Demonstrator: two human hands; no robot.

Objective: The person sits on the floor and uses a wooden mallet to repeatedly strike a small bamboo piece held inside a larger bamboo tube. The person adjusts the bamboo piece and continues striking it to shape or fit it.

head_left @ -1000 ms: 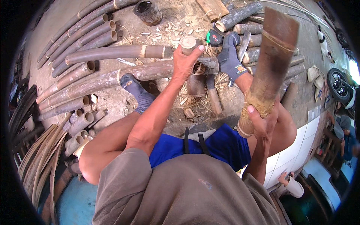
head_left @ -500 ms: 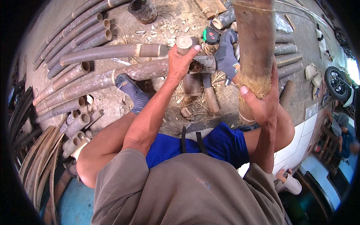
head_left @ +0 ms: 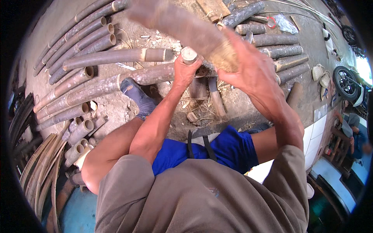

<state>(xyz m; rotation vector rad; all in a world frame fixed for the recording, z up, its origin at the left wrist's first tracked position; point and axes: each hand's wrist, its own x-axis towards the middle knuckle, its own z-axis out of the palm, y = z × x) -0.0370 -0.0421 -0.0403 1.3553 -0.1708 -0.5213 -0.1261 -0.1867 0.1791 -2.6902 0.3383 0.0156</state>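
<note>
While the left hand [head_left: 185, 70] grips a short round-ended wooden peg [head_left: 189, 55] at twelve o'clock from the centre of the view, the right hand [head_left: 250, 72], at two o'clock, is closed around the frayed, fibrous section of a thick brown bamboo club [head_left: 178, 29]. The club, blurred along its length, slants from that hand up toward eleven o'clock, passing just beyond the peg's pale top. Thumb and fingers of the left hand wrap the peg's sides; its lower end is hidden, so I cannot tell whether it sits in the long mottled bamboo pole [head_left: 147, 75] underneath. That pole runs from nine o'clock to the left hand and a little past it, with a foot in a dark sock [head_left: 138, 97] against its near side at ten o'clock. Toward one o'clock, a short bamboo section [head_left: 198, 89] shows below the pole's end, and beside it lies a wooden handle [head_left: 217, 101]. Further out, a row of bamboo poles [head_left: 83, 42] fans across ten o'clock, cut bamboo lengths [head_left: 285, 51] are stacked side by side at two, and split bamboo strips [head_left: 40, 167] curve between eight and nine.
</note>
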